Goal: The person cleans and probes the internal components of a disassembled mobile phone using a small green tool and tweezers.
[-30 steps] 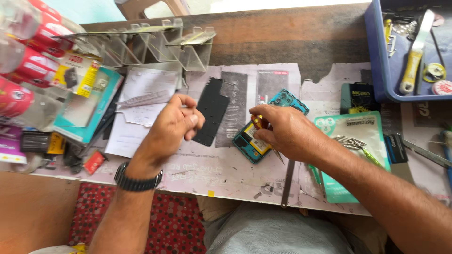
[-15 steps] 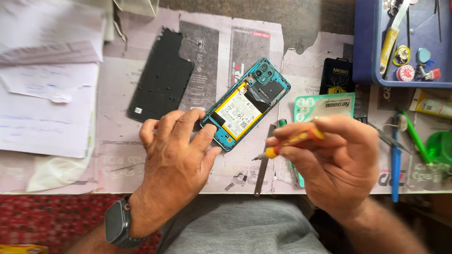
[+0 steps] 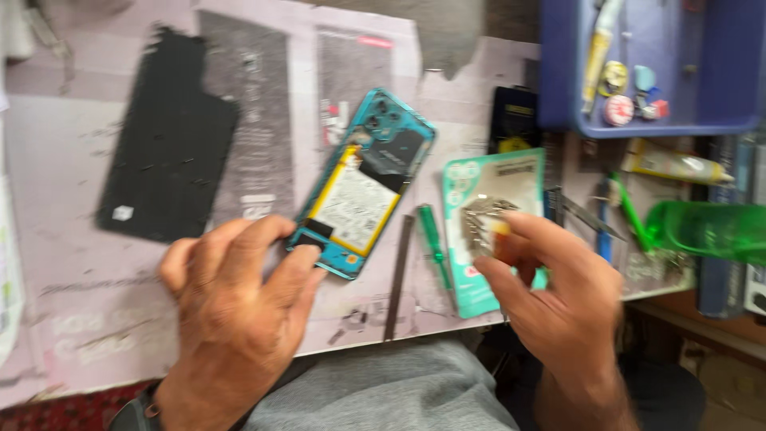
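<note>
1. The step in hand appears to be the inner disassembly of the opened phone (image 3: 363, 185). It lies on the work mat (image 3: 96, 319) with its battery showing, and the black back cover (image 3: 167, 136) lies apart to its left.
2. The left hand (image 3: 235, 307) presses the lower end of the phone with its fingertips and steadies it; it does not lift it.
3. The right hand (image 3: 550, 295) hovers over the teal card (image 3: 487, 231), its fingers bent around something small and yellowish. What it holds cannot be told because of blur.
4. The next move probably calls for a steady tip on a small screw.
5. The green screwdriver (image 3: 433, 243) lies free between phone and card. The blue tray (image 3: 646, 124) is cut off at the top.
</note>
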